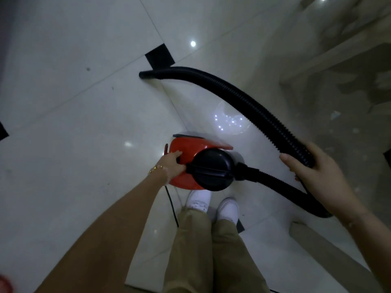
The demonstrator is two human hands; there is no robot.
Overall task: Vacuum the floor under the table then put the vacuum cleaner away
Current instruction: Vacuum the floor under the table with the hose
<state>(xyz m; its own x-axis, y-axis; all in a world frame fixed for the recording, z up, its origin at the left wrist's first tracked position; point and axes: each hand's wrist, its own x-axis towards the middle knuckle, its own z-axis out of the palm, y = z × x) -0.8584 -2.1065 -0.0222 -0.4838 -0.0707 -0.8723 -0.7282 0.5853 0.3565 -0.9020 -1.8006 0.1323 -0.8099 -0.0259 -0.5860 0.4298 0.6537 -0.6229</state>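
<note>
Floor (80,115): pale glossy tiles.
Vacuum cleaner (190,161): red, just ahead of my shoes (211,206).
Left hand (172,166): gripping its handle.
Right hand (313,174): wrapped round black hose (249,102).

The floor (88,115) is showing as large pale polished tiles, glossy enough to be mirroring ceiling lights, with small matt black square insets (160,56) at the corners. The vacuum cleaner (188,154) is looking like smooth, shiny red plastic with a duller black plastic cap (212,169), while its hose (260,115) is appearing as ribbed, matt black flexible plastic. The trousers (211,254) are reading as soft, matt khaki cloth, the shoes (213,205) as smooth white material, and a thin bracelet (156,168) is glinting like yellow metal.
</note>
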